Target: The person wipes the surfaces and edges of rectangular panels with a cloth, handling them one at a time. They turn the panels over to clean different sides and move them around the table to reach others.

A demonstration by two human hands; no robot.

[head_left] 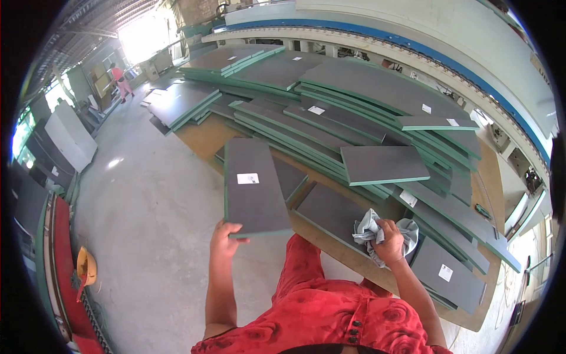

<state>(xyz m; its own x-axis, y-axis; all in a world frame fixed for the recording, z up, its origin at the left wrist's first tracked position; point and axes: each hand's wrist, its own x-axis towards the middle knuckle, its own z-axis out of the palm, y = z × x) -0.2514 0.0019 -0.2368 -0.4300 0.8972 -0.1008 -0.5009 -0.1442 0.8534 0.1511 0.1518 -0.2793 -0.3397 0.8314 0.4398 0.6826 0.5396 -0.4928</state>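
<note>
My left hand (225, 238) grips the near left corner of a dark grey panel (253, 200) with green edges and a white label. The panel is held out to the left of the table, its far end tilted away from me. Bunched in my right hand (389, 243) is a pale grey cloth (368, 230), which rests over the right end of another grey panel (330, 209) near the table's front edge. Part of the cloth sticks out on both sides of my fingers.
Stacks of green-edged panels (283, 127) cover much of the brown table (200, 137). A utility knife (483, 211) lies at its right side. Behind runs a long machine (377, 38) with a blue stripe. A yellow container (86, 266) is at left; another person (121, 81) stands far back.
</note>
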